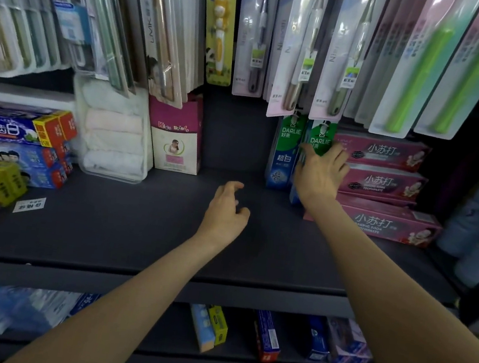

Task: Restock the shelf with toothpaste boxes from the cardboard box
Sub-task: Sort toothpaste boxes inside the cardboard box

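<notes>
We clamp our right hand [320,173] on 1 upright green-and-blue cardboard toothpaste box [315,148]; releasing it tilted may topple its neighbouring upright green toothpaste box [285,151]; left hand [226,210] hovers, fingers loosely curled, empty

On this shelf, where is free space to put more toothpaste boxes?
The bare dark shelf is free between the Kids box and the upright Darlie boxes, where the left hand hovers. The front strip is also bare. Crowded: the pink stack by the right hand, and the far-left stacks.
</notes>
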Action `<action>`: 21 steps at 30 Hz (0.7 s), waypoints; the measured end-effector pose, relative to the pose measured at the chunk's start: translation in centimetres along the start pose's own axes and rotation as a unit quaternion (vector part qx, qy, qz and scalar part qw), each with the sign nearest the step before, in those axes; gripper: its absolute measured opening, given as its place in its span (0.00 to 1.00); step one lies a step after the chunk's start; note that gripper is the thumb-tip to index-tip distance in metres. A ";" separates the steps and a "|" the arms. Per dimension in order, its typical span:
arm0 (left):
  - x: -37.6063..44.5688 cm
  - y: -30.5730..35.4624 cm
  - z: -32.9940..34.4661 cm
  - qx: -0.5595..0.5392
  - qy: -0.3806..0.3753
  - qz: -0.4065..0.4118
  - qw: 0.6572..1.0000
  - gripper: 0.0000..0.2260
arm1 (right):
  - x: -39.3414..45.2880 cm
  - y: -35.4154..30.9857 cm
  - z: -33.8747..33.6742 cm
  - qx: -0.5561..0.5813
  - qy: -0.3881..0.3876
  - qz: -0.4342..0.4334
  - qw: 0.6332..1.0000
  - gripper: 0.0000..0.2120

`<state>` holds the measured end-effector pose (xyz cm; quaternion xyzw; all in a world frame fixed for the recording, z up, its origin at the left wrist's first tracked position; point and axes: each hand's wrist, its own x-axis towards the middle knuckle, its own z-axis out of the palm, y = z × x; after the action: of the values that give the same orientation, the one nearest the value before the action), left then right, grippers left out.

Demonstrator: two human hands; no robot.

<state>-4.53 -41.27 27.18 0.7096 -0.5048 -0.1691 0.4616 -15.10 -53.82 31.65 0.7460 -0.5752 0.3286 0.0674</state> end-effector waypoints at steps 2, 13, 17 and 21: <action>0.2 -0.1 0.1 -0.001 0.001 0.000 1.000 0.20 | 0.1 0.1 0.1 -0.006 -0.012 -0.005 1.000 0.21; 0.3 1.0 1.8 0.012 -0.012 0.012 1.000 0.19 | -2.5 1.9 0.4 0.029 -0.071 -0.045 0.996 0.24; 0.1 1.4 2.4 0.016 -0.021 0.022 0.999 0.19 | -2.6 2.2 0.3 0.030 -0.083 -0.046 0.995 0.25; 0.0 1.4 2.6 0.009 -0.016 0.021 1.000 0.19 | -3.0 2.2 -0.4 0.045 -0.077 -0.040 0.995 0.24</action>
<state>-7.11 -42.65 26.96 0.6999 -0.5289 -0.1661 0.4502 -17.65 -51.92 29.62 0.7940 -0.5327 0.2928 0.0022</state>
